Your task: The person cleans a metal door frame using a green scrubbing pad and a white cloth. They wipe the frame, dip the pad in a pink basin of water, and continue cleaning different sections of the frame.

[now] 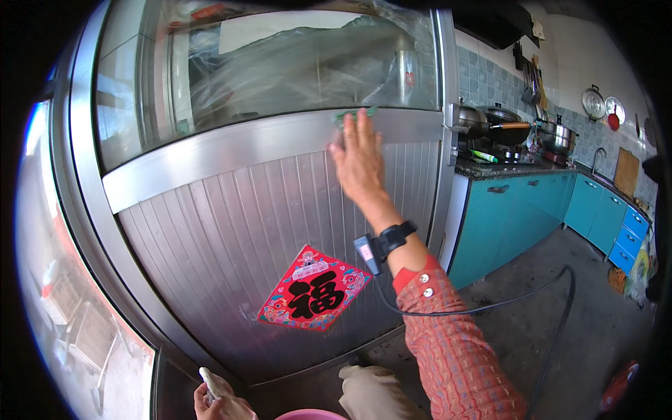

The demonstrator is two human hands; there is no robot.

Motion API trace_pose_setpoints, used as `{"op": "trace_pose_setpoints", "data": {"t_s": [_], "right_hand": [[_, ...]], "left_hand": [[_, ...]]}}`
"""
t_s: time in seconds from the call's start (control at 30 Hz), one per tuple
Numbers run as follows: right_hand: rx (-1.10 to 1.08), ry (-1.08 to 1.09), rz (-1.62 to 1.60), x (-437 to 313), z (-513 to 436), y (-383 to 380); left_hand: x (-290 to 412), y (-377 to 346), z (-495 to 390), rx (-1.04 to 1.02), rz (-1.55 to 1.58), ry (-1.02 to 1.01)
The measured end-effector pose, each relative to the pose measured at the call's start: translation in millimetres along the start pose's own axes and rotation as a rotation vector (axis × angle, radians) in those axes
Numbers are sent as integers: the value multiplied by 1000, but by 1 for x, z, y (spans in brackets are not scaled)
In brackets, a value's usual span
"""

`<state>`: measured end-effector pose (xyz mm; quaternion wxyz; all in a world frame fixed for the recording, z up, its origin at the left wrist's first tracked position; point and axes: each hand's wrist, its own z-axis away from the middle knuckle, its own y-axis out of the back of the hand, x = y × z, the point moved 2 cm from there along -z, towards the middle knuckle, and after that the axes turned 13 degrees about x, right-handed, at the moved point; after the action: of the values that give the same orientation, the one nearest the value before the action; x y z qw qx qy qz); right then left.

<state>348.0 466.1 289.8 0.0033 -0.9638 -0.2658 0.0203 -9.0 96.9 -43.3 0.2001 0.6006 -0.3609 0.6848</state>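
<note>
My right hand (pixel 361 160) lies flat, fingers upward, on a green scouring pad or cloth (pixel 354 117). It presses this against the metal crossbar (pixel 252 150) of an aluminium door, just under the glass pane (pixel 315 68). A black strap with a small cabled device (pixel 367 254) is around the wrist. At the bottom left, my left hand (pixel 220 404) holds a whitish cloth (pixel 214 382), its lower part partly cut off by the picture's edge. A red diamond-shaped paper decoration (pixel 315 294) is stuck on the ribbed lower door panel (pixel 236 231).
A pink basin (pixel 311 415) shows at the bottom edge. A black cable (pixel 564 310) loops at the right. Beyond the door frame stand teal cabinets (pixel 509 215) with a dark countertop, a wok (pixel 506 123) and a steel pot (pixel 556 137). Bright glass is at the left.
</note>
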Motion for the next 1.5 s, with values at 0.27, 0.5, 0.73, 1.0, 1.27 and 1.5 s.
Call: {"op": "trace_pose_setpoints", "data": {"t_s": [0.27,0.5,0.73,1.0,1.27,1.5], "right_hand": [[33,-325,166,155,-12,6],[9,-434,117,165,-20,5],[-81,85,-74,-5,13,2],[-117,-105,94,63,12,10],[-68,-548,193,217,-3,12],[23,-545,85,177,2,-4]], "left_hand": [[-4,-7,7,-64,63,45],[-5,-9,8,-45,28,46],[23,-27,30,-139,177,91],[21,-17,24,-41,46,42],[15,-21,20,-18,-12,86],[10,-15,13,-53,-25,0]]}}
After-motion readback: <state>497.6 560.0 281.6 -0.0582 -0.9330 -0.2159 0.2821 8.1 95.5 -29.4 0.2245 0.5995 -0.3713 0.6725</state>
